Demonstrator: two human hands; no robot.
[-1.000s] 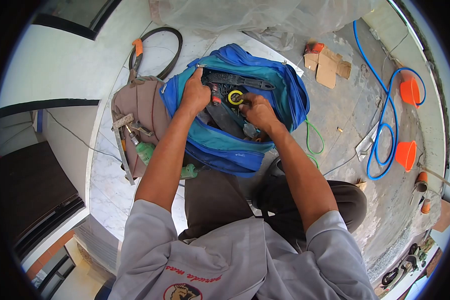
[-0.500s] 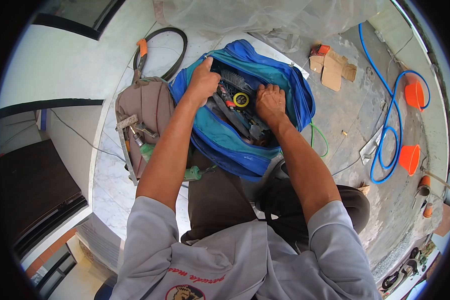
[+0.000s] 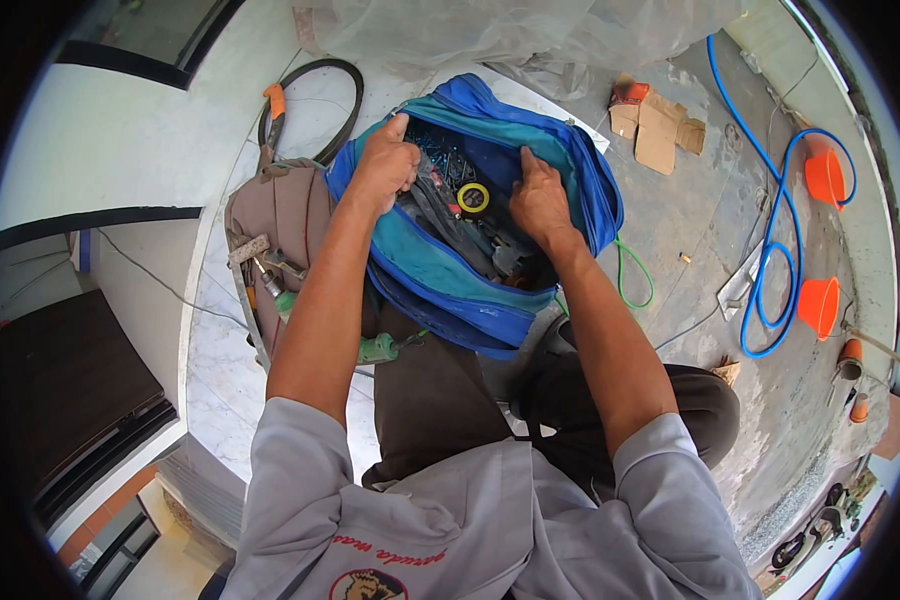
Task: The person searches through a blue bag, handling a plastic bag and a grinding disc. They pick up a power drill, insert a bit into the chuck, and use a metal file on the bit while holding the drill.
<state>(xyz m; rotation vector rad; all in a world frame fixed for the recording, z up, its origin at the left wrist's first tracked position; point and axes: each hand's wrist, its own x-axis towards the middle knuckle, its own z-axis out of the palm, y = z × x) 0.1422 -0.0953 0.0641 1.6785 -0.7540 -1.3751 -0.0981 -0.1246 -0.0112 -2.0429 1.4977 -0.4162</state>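
**Blue bag wide open, both hands in at the mouth**

Blue bag (image 3: pixel 420 252) sits on the floor just in front of my legs, mouth up. Inside: yellow ring (image 3: pixel 473 198) near the middle, dark tools (image 3: pixel 440 207) jumbled along the near side, loose bluish bits (image 3: pixel 450 157), maybe screws, at the far left. Bottom right is too shadowed to sort out.

Left hand (image 3: pixel 388 168) closed on the bag's left rim. Right hand (image 3: pixel 544 203) inside at the right, index extended toward the far wall, other fingers curled. Can't tell if it's pinching fabric.

Vs 1 s ago: right hand was at the yellow ring; now clear of it, over by the right wall. Ring still in the bag. A dark long-handled tool lay across the far side then; bluish bits and bare lining show there now. Left hand stayed on the rim throughout.

Outward: brown backpack (image 3: pixel 282 212) against the bag's left side, green power tool (image 3: pixel 377 349) by my knee. Torn cardboard box (image 3: pixel 656 135) flattened on the floor beyond, orange buckets (image 3: pixel 818 307) far right, contents not readable.
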